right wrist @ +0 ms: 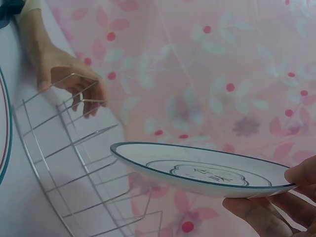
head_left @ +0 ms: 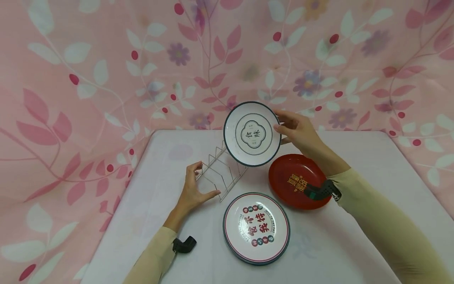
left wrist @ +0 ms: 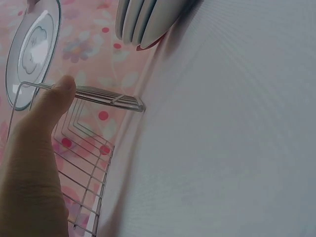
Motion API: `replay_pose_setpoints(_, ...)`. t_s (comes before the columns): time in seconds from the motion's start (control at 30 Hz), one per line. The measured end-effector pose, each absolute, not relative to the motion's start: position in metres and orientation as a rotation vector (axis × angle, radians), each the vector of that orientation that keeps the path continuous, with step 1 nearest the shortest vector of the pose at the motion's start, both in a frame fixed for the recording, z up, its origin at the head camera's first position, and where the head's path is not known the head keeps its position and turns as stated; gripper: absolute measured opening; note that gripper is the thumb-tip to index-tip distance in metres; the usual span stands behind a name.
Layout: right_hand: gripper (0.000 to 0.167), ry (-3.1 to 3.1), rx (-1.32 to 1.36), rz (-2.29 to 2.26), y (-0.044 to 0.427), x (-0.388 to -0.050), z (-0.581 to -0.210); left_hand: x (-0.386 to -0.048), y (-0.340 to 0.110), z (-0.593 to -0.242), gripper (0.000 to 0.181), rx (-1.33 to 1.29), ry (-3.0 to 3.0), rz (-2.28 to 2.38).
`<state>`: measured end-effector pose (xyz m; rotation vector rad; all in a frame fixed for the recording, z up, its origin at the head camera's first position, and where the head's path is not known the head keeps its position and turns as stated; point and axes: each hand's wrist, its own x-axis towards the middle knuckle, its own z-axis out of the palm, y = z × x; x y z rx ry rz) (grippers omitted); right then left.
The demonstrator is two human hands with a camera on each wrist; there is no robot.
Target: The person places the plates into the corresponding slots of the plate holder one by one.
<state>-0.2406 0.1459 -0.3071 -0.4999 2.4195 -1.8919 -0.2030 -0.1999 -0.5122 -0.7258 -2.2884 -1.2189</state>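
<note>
In the head view my right hand (head_left: 298,130) pinches the right rim of a white plate (head_left: 252,152) with a dark blue edge, thumb on its face. The right wrist view shows this plate (right wrist: 207,165) nearly edge-on, off the table, with fingers (right wrist: 259,217) beneath. A wire plate rack (head_left: 227,169) stands on the table, partly hidden behind the plate in the head view. My left hand (head_left: 193,189) holds the rack's near-left end, thumb and fingers spread across its two sides. From the left wrist, the thumb (left wrist: 59,98) presses on the rack's wire (left wrist: 106,96).
A stack of white plates (head_left: 257,252) with red lettering lies at the table's front middle. To its upper right is a red oval plate (head_left: 283,177) with gold characters, partly under my right forearm. Pink floral cloth (head_left: 213,59) hangs behind the white table (head_left: 170,146).
</note>
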Motion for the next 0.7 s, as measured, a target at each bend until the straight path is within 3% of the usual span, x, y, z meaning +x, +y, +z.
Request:
replay_pose_setpoints(0.23, 0.05, 2.432, -0.525, -1.801, 0.118, -0.252, -0.318, -0.203, -0.199, -0.512, 0.111, -0.71, -2.295, -1.196)
replay_pose_setpoints(0.7, 0.046, 2.525, -0.725, -1.637, 0.08, -0.245, -0.347, -0.203, -0.199, -0.511, 0.109, -0.729, -2.262, -1.188)
